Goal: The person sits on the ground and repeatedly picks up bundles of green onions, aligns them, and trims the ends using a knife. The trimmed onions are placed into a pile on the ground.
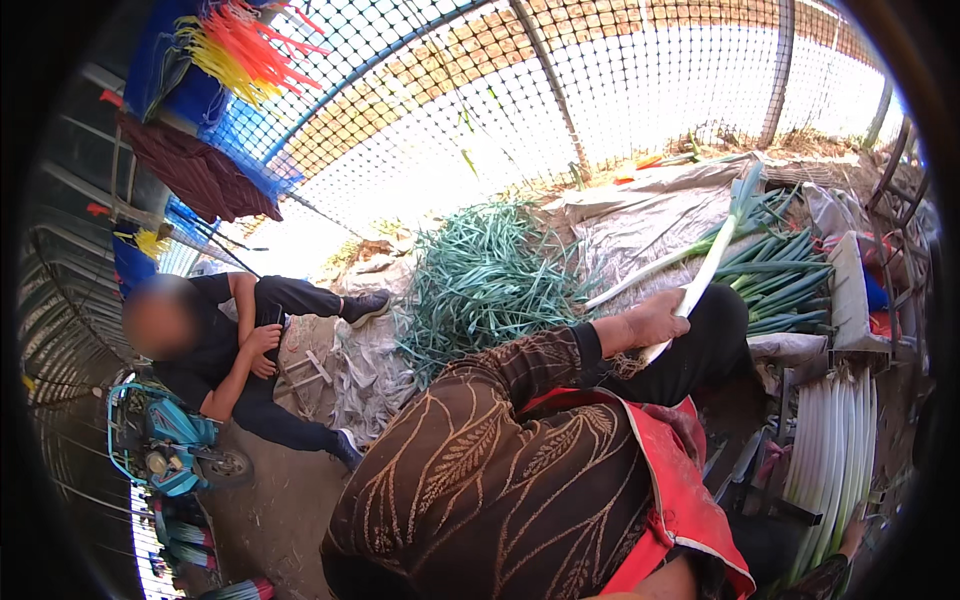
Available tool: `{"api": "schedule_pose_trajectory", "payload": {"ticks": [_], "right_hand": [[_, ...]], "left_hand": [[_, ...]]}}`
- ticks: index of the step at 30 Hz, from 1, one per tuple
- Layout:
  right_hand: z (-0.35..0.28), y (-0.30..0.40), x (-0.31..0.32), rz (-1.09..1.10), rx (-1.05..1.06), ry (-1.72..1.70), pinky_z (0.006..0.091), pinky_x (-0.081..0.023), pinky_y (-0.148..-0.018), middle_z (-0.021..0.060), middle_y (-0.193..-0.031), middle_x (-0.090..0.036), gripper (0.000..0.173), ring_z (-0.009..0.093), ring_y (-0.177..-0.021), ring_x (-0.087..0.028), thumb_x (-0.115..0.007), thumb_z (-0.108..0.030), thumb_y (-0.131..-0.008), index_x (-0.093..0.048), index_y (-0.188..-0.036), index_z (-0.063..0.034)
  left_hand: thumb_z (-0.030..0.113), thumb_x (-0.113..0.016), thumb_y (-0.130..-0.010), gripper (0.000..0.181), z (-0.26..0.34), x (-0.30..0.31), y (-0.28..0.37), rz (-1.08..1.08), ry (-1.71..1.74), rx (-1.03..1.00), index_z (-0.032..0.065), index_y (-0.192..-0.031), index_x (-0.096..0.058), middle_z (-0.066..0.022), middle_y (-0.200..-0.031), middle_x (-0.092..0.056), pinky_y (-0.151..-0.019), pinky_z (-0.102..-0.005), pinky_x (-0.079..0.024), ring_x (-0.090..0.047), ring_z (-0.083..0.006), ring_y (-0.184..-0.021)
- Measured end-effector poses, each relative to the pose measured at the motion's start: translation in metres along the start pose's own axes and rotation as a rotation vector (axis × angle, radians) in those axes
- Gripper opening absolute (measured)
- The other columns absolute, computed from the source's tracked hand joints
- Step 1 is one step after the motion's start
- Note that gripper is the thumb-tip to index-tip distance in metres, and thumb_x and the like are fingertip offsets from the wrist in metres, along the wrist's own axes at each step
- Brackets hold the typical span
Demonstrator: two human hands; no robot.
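Observation:
My left hand [664,322] is closed around the white stalk of a long green onion [711,262], its roots [628,365] below the fingers and its green top pointing up and away. At the lower right my right hand [853,531] lies against the side of a row of long white-stalked onions [832,442]; its fingers are too small and partly hidden to read. Another onion [645,276] lies on pale sheeting beyond my left hand. More green-leaved onions [780,281] are stacked near a pale block [855,292].
A large heap of green leaves [487,277] lies beyond my left arm. At the left sits another person [217,337] with a dark phone-like object. Behind them stands a turquoise wheeled vehicle [169,431]. Black mesh netting [450,97] rises behind the heap; metal bars [892,195] stand at right.

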State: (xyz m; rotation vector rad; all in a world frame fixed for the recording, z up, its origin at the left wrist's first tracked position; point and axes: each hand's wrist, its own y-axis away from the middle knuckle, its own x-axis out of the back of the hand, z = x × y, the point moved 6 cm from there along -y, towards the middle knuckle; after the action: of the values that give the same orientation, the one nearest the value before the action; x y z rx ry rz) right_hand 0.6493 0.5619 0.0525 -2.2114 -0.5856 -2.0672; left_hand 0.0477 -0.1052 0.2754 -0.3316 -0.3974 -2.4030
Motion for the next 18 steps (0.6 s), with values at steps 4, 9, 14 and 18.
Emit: {"api": "schedule_pose_trajectory", "payload": {"ticks": [4,9,14,18], "right_hand": [[-0.018,0.009,0.019,-0.013,-0.025,0.06,0.0482,-0.031,-0.106,0.0265,-0.146,-0.031,0.092,0.044,-0.131,-0.035,-0.037,-0.071,-0.087,-0.026,-0.146,-0.0022],[-0.025,0.011,0.021,-0.073,0.044,0.182,0.0493,-0.031,-0.105,0.027,-0.145,-0.033,0.094,0.045,-0.129,-0.037,-0.036,-0.073,-0.085,-0.026,-0.146,-0.002],[0.001,0.008,0.028,0.057,-0.083,0.101,0.0502,-0.032,-0.104,0.0276,-0.142,-0.037,0.095,0.046,-0.128,-0.037,-0.034,-0.075,-0.085,-0.027,-0.146,-0.002],[-0.015,0.009,0.019,0.007,-0.078,0.109,0.0504,-0.032,-0.104,0.0276,-0.142,-0.037,0.095,0.046,-0.128,-0.037,-0.034,-0.075,-0.085,-0.027,-0.145,-0.0021]], "left_hand": [[0.008,-0.056,-0.078,0.05,0.002,0.005,0.013,-0.011,0.094,0.066,-0.0028,-0.126,-0.045,-0.0076,-0.076,-0.057,-0.049,-0.0277,-0.047,-0.056,-0.0131,-0.054],[0.009,-0.055,-0.079,0.047,-0.002,0.004,0.013,-0.014,0.089,0.062,-0.0037,-0.124,-0.046,-0.007,-0.073,-0.056,-0.05,-0.0278,-0.047,-0.056,-0.0137,-0.054],[0.009,-0.056,-0.08,0.042,-0.007,-0.002,0.001,-0.023,0.143,0.012,-0.0043,-0.119,-0.048,-0.0064,-0.071,-0.056,-0.049,-0.0279,-0.047,-0.055,-0.0135,-0.054],[0.009,-0.056,-0.08,0.04,0.003,0.003,0.013,-0.025,0.135,0.072,-0.0041,-0.117,-0.048,-0.0065,-0.071,-0.055,-0.049,-0.0282,-0.047,-0.055,-0.0135,-0.055]]}}
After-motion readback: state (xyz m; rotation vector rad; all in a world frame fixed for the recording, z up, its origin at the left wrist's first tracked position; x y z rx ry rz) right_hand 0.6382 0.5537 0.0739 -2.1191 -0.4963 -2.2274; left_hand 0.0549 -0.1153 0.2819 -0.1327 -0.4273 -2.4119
